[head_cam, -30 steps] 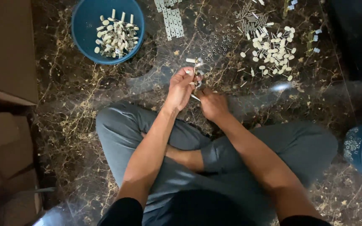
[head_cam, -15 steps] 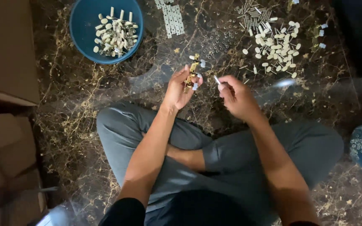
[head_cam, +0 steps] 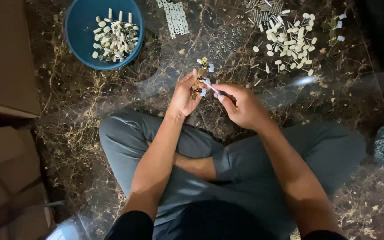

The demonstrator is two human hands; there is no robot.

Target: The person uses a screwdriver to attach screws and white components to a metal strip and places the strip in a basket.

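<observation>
hands (head_cam: pixel 214 95) meeting, small brass part (head_cam: pixel 199 79) indistinct

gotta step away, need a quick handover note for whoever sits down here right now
Left hand: holds a small brass strip upright, with white knobs on it.
Right hand: pinches a thin white-tipped pin, its tip at the strip.
Blue bowl, upper left on the marble floor: holds cream-coloured knob pieces.
Loose pile of white knobs upper right, metal pins beside it, small washers in the middle, a white strip of parts at the top.
Done: several knobs sit on the strip.
Left: the pin is not clearly seated; many loose parts remain.
</observation>
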